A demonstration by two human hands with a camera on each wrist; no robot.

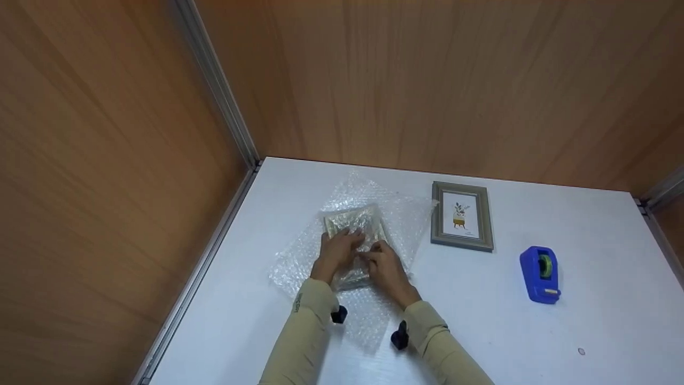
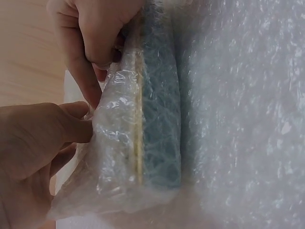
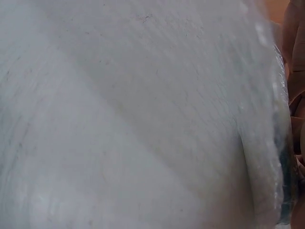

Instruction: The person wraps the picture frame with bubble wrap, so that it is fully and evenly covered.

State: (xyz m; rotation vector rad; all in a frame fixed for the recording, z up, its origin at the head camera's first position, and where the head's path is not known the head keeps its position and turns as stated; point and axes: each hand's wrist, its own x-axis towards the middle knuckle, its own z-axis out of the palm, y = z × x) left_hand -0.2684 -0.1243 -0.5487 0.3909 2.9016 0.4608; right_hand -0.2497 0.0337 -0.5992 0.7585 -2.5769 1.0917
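Note:
A picture frame lies face-up under clear bubble wrap, its pale border and blue-green side showing through the plastic. My left hand rests over the wrapped frame, fingers reaching across its top toward the right. Opposite it, my right hand has bent fingers and pinches a fold of the wrap near the frame's middle. The left wrist view shows both sets of fingertips close together at the film. Only slivers of fingers enter the right wrist view, at its right edge.
A second grey frame with a plant picture lies at the back right, a wrap corner overlapping its left edge. Farther right stands a blue tape dispenser with green tape. Wooden panels border the white table at the back and left.

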